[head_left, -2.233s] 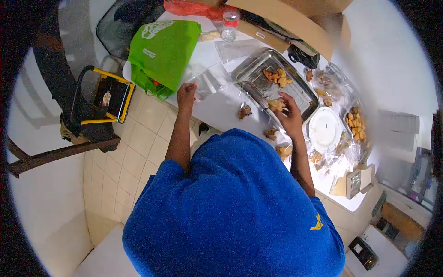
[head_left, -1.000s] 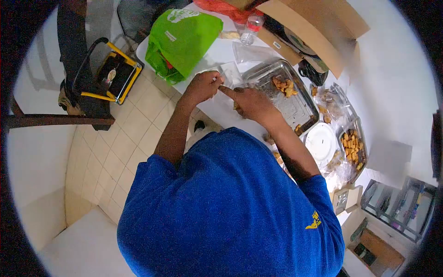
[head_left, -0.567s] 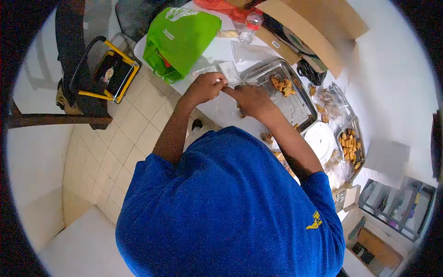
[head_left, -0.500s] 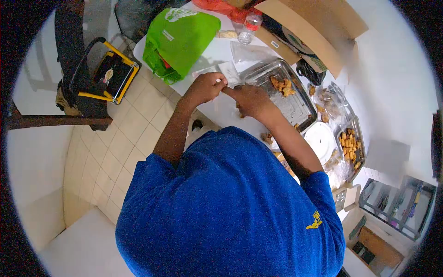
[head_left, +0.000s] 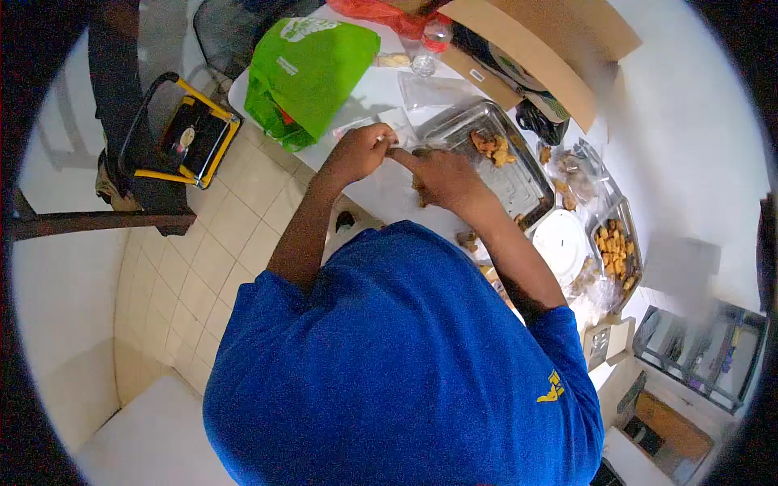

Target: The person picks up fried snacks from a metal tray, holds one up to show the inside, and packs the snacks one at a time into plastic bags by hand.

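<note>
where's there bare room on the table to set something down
A strip of white table between the green bag and flat clear plastic. The big tray has bare floor beside its food pieces. It's crowded around the white plate.

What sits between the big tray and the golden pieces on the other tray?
In the head view, the white plate and crumpled clear bags lie between the big tray and the golden pieces.

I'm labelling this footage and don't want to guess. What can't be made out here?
- Anything pinched by left hand or right hand: head view, behind fingers.
- What fills the green bag: head view, behind its cloth.
- Far end of cardboard box: head view, cut by top edge.
- Print on bottle: head view, too small.
</note>
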{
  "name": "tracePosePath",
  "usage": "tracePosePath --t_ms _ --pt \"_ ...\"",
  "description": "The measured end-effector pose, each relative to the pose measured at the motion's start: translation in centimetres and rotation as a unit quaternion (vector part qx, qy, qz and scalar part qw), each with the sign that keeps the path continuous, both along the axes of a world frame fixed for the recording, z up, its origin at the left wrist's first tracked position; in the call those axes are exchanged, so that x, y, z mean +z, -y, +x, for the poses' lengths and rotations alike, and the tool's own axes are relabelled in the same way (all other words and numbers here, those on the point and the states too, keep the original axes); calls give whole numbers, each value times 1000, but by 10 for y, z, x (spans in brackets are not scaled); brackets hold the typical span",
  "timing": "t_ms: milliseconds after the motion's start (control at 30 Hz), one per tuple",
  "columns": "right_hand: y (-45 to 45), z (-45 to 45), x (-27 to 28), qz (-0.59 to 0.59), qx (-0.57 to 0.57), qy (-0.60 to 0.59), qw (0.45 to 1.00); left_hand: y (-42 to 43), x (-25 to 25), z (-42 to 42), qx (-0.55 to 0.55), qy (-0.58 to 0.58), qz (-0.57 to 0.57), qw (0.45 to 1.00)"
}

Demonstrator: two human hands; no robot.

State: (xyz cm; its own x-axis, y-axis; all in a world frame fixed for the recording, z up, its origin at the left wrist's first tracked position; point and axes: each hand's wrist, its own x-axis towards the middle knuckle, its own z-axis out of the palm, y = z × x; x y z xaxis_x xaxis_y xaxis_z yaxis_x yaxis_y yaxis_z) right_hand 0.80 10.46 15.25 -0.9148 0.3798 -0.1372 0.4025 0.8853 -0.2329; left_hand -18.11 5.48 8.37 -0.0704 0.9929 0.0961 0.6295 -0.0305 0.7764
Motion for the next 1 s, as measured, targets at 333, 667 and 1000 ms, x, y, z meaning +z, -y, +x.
tracePosePath --t_ms 333,667,1000 --pt "-3 5 -23 6 35 -8 999 5 -7 -4 14 -14 -30 999" --pt "-3 -3 -19 -12 18 -16 1000 13 26 4 15 165 -117 979" --pt "-5 0 -23 -5 27 12 1000 12 30 6 -25 114 -71 991"
